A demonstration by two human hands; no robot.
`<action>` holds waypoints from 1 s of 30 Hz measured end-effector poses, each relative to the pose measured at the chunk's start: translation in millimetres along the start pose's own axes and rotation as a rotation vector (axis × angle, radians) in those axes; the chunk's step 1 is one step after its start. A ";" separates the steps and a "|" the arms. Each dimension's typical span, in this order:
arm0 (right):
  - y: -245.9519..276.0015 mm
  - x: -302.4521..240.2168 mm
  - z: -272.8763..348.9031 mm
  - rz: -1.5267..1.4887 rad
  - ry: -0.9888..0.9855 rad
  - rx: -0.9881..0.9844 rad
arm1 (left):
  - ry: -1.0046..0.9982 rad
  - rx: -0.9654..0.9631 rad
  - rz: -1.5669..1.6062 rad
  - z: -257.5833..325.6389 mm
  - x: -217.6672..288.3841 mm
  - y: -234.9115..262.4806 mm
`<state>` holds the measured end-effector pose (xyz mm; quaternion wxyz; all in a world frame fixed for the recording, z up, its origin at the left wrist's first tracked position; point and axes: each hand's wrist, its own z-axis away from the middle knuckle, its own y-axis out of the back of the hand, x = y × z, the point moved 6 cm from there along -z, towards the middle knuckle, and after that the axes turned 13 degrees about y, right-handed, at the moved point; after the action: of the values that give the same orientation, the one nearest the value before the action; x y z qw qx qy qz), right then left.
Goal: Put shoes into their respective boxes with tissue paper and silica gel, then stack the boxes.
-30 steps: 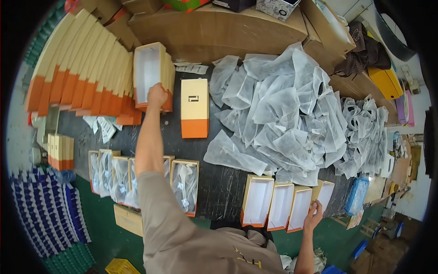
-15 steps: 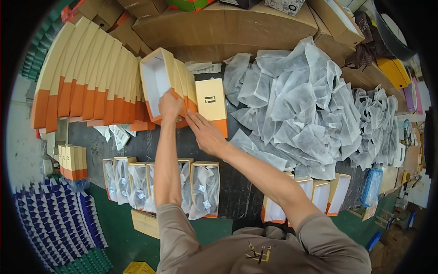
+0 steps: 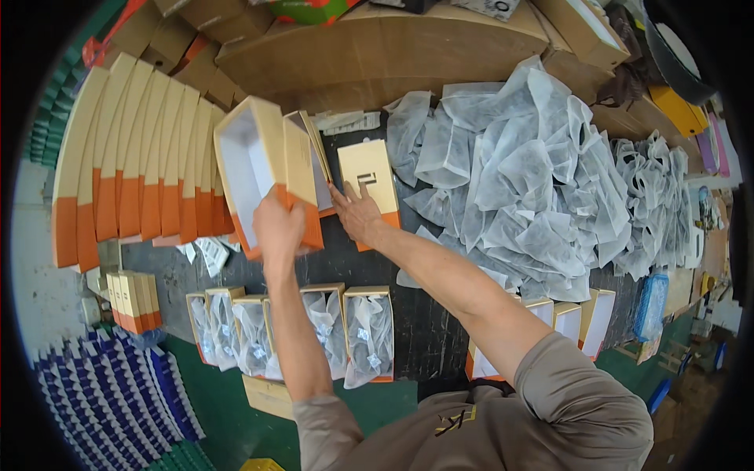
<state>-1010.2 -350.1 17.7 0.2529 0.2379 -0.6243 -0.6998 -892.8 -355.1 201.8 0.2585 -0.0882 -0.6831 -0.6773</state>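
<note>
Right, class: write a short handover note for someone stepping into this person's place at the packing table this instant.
Left hand: grips an open tan-and-orange cardboard box, tilted, white inside, empty.
Right hand: open, fingers on a closed tan-and-orange box lid lying flat on the dark table.
Done: a row of open boxes with white bagged items near the table's front edge.
Left: a pile of white fabric bags; empty open boxes at right.

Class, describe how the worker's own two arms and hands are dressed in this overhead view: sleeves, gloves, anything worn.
Both hands are bare, with no gloves: the left hand and the right hand. The forearms are uncovered, too. Greyish-tan sleeves are pushed up to about the elbows. No watch or ring is visible.
</note>
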 end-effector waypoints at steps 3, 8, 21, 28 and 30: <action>22.9 -1.1 -1.7 -0.052 -0.043 0.075 | 0.076 -0.214 0.407 17.5 -1.6 25.0; 70.9 31.0 107.3 -1.393 -0.605 0.923 | 0.044 -0.119 0.468 114.9 23.1 49.9; 125.7 -113.6 547.4 -1.025 -1.001 0.756 | -0.158 -0.837 0.790 467.2 102.1 -76.8; 146.2 -121.8 664.6 -0.786 -1.089 1.039 | -0.292 -0.770 0.764 571.6 143.5 -78.4; 95.5 -105.0 723.0 -0.975 -1.420 1.262 | -0.240 -0.685 1.024 594.9 149.0 -69.7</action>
<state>-1394.1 254.1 191.9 -0.6448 0.0879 -0.7155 -0.2540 -1191.5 183.6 241.4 0.4289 -0.5574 -0.3225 -0.6335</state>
